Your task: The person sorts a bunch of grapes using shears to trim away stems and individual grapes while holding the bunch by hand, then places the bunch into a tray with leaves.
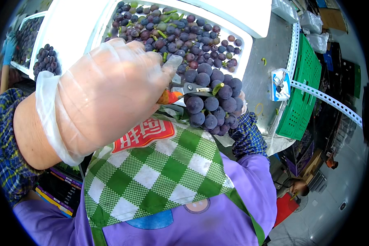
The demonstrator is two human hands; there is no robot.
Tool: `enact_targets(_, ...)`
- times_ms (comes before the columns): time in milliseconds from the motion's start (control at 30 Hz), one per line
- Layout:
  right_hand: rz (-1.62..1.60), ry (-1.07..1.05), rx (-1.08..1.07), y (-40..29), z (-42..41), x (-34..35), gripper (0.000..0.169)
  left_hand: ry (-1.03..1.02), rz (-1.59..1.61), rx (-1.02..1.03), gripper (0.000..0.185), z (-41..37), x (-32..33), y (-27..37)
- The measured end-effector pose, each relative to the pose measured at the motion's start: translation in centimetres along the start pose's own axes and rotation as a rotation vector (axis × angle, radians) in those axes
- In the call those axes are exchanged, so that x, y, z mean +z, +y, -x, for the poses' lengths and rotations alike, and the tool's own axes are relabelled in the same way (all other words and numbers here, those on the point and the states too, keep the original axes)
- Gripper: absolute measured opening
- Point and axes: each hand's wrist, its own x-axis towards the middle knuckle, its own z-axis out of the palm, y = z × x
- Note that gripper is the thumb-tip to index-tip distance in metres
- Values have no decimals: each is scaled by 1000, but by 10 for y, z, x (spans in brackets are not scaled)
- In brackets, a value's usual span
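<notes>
My left hand [110,92], in a clear plastic glove, is closed around small snips [190,88] with orange-red handles. The blades are among the grapes beside a green stem stub on a bunch of dark purple grapes [215,101]. Mostly hidden behind that bunch, my right hand [243,103] holds it from the far right side. Beyond both hands lies a white foam tray [248,50] with many loose grapes [184,37] and green stem pieces. Another small grape bunch [46,61] rests on white foam at the left.
A metal table [259,73] carries a small blue-and-white packet [280,84], a yellow rubber band and stem scraps. To the right stand a perforated metal strip [326,95] and green plastic crate [301,92]. A co-worker's blue-gloved hand [9,47] is beside another grape tray [26,69] at far left.
</notes>
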Motion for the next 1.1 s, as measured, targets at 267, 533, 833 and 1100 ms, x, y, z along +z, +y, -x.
enact_targets(267,171,39,-71,-9,-1,-15,67,36,-254,-23,41,-8,0,13)
enact_targets(533,178,157,-45,2,2,-25,69,79,-381,54,40,-11,-3,20)
enact_targets(833,148,82,-62,-2,-6,-34,68,77,-227,33,41,-8,13,7)
enact_targets(1100,240,199,-119,-7,6,-3,68,159,-5,-140,59,4,-5,-9)
